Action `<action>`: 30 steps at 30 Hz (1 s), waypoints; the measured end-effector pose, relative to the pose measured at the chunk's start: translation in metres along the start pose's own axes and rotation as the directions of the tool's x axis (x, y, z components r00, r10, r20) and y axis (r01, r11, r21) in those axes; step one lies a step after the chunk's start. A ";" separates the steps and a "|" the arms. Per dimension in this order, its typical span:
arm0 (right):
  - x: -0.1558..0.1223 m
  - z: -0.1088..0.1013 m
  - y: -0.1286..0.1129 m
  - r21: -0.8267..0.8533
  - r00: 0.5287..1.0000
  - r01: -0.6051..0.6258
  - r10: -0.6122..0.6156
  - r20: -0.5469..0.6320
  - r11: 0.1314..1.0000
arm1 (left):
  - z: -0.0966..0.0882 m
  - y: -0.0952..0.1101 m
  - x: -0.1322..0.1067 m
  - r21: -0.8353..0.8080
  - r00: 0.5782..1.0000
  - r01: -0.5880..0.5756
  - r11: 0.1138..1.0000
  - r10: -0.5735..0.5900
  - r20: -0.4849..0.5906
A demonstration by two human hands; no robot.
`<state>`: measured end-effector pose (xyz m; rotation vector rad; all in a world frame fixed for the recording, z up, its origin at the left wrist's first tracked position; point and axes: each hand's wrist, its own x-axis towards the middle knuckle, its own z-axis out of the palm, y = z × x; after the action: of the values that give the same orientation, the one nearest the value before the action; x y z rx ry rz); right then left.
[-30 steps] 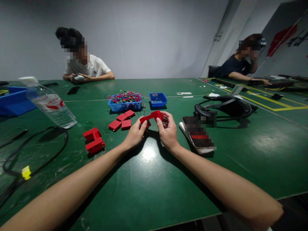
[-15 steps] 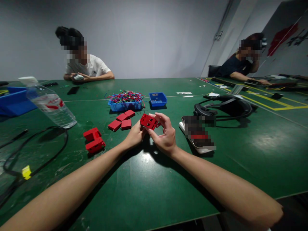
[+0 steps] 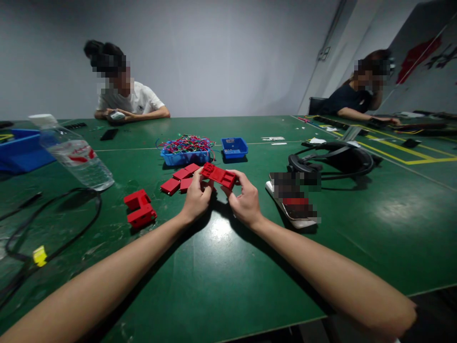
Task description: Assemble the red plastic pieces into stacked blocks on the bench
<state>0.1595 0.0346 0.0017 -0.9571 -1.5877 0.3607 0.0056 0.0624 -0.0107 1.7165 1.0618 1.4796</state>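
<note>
A flat red plastic piece [image 3: 218, 174] is held between both hands above the green table [image 3: 221, 267]. My left hand [image 3: 196, 197] pinches its left end and my right hand [image 3: 243, 199] grips its right end, fingers curled. Just behind my left hand lie several small red plates [image 3: 178, 179]. Two red housings [image 3: 140, 208] sit further left on the table.
A blue tray of coloured wires [image 3: 186, 148] and a smaller blue tray [image 3: 234, 147] stand behind the hands. A phone [image 3: 294, 200] and a black headset [image 3: 335, 159] lie right, a water bottle [image 3: 75, 155] and black cable [image 3: 53, 224] left. Two other people sit at the far edges.
The red piece has been turned from tilted upright to lying nearly flat, and both hands have shifted slightly left and down with it.
</note>
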 end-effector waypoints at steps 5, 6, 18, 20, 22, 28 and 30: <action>0.001 0.001 0.004 -0.002 0.996 -0.088 0.089 0.032 0.996 | 0.001 0.001 -0.002 0.024 1.000 -0.021 0.999 0.022 -0.022; 0.001 0.001 0.005 0.004 0.995 -0.095 0.094 0.035 0.996 | 0.001 0.002 -0.002 0.017 1.000 -0.011 1.000 0.012 -0.022; -0.002 0.004 0.014 0.040 0.996 -0.040 0.037 0.079 0.998 | -0.003 0.012 0.002 -0.141 0.972 0.233 0.962 -0.233 0.017; -0.003 0.005 0.014 0.023 0.994 -0.041 0.038 0.099 0.999 | -0.002 0.011 0.005 -0.184 0.967 0.250 0.951 -0.254 0.003; -0.004 0.006 0.013 0.028 0.992 -0.058 0.054 0.115 0.998 | -0.002 0.008 0.007 -0.234 0.960 0.264 0.936 -0.278 -0.030; -0.004 0.011 0.015 0.154 0.968 -0.247 0.237 0.084 0.957 | -0.004 -0.003 0.010 -0.274 0.933 0.293 0.916 -0.337 -0.129; -0.001 0.012 0.015 0.280 0.905 -0.425 0.409 0.116 0.861 | -0.005 -0.004 0.008 -0.206 0.942 0.274 0.939 -0.305 -0.138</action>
<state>0.1537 0.0465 -0.0123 -1.0546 -1.3112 0.9121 0.0002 0.0709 -0.0094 1.2631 1.1697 1.4965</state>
